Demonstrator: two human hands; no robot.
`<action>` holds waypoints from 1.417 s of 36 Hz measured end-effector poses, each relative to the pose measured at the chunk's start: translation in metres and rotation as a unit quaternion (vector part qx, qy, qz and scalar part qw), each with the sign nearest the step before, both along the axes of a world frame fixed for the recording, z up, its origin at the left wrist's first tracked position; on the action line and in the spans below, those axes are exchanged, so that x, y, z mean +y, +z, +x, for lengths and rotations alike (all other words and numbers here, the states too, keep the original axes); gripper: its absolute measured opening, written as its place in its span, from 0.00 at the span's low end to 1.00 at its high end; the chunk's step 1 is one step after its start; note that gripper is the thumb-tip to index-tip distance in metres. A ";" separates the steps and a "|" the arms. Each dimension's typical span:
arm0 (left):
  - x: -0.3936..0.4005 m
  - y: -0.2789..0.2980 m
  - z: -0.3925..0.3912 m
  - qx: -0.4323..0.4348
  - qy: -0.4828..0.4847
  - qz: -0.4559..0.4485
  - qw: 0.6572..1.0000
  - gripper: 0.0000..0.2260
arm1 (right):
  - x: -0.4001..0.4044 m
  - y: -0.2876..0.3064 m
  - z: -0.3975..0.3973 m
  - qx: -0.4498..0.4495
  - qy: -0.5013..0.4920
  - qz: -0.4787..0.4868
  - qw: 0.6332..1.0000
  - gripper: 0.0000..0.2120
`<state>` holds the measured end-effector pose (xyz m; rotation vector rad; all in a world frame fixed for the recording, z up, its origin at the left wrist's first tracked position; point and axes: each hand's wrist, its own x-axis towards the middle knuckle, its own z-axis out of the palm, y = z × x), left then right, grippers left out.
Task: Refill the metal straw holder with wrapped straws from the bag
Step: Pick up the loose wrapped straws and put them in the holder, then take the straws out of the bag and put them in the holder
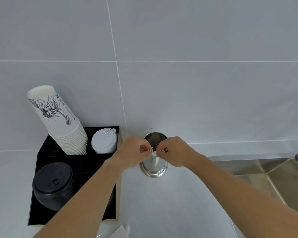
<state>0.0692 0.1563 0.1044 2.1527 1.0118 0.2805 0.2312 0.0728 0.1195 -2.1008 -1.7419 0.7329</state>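
The metal straw holder [154,167] stands upright on the white counter against the tiled wall. My left hand [132,152] and my right hand [175,152] meet over its mouth, both pinching the top ends of a few wrapped straws [154,152] whose white paper tips show between my fingers. One wrapped straw runs down along the holder's front. The clear bag of wrapped straws [119,231] lies at the bottom edge of the view, partly cut off. My hands hide most of the holder's opening.
A black cup organiser [76,162] sits left of the holder with a stack of printed paper cups [58,121], white lids [104,141] and black lids [53,184]. A steel sink [268,176] lies at the right.
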 end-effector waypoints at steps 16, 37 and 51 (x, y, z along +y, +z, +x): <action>-0.020 0.010 -0.040 -0.051 0.036 -0.012 0.998 0.04 | -0.029 0.027 -0.005 0.058 -0.067 0.012 0.996 0.15; -0.167 -0.022 -0.273 -0.151 0.357 -0.264 0.883 0.05 | -0.145 -0.011 -0.093 0.492 -0.254 -0.063 0.830 0.10; -0.216 -0.084 -0.407 -0.089 0.527 -0.326 0.780 0.06 | -0.184 -0.086 -0.166 0.493 -0.340 -0.175 0.782 0.11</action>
